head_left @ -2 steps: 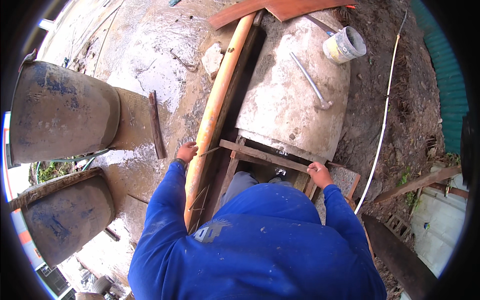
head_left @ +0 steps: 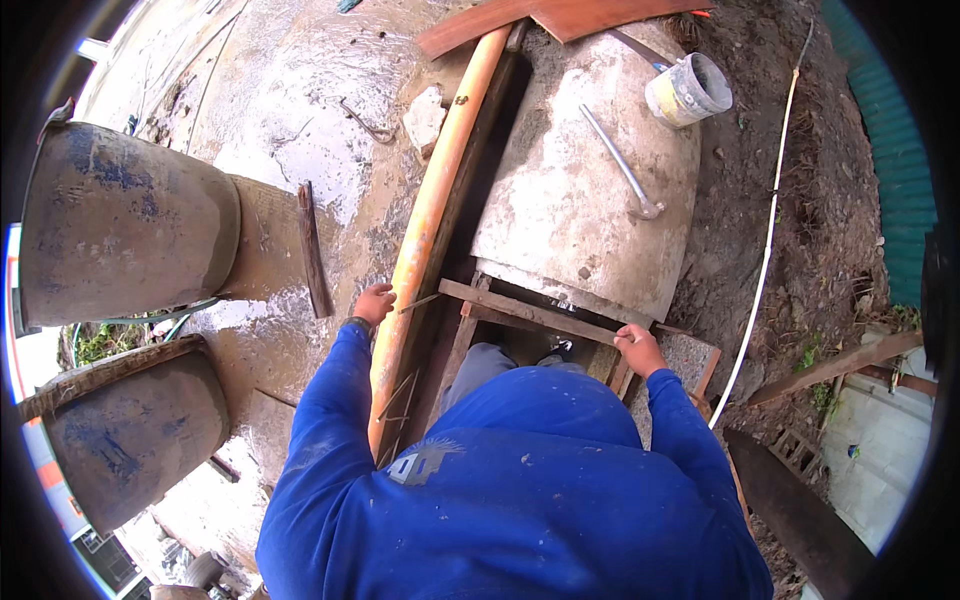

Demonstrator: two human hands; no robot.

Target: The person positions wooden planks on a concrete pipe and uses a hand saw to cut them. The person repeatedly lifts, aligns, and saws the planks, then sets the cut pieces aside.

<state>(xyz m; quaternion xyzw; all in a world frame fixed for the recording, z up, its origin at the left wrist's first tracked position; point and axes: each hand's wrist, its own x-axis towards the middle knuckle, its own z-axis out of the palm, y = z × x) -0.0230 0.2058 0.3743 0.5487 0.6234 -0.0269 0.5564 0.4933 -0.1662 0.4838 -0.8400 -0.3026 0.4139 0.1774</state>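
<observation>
My left hand [head_left: 375,303] is at the left edge of a long orange-yellow pole [head_left: 433,190], its fingers curled together; what they hold, if anything, I cannot make out. A thin rod [head_left: 420,303] lies across the pole just right of it. My right hand [head_left: 641,350] has its fingers closed on the right end of a narrow wooden strip [head_left: 530,312]. That strip spans the gap in front of my body, at the near rim of a big pale concrete cylinder [head_left: 590,190]. Under the strip, my legs stand in the gap, mostly hidden by my blue top.
A hammer [head_left: 622,163] and a stained bucket [head_left: 690,91] rest on the cylinder. Two large drums [head_left: 130,215] stand at left on wet ground, near a dark stick [head_left: 314,250]. Reddish boards [head_left: 590,14] lie at the far end. A white hose [head_left: 770,230] runs along the right.
</observation>
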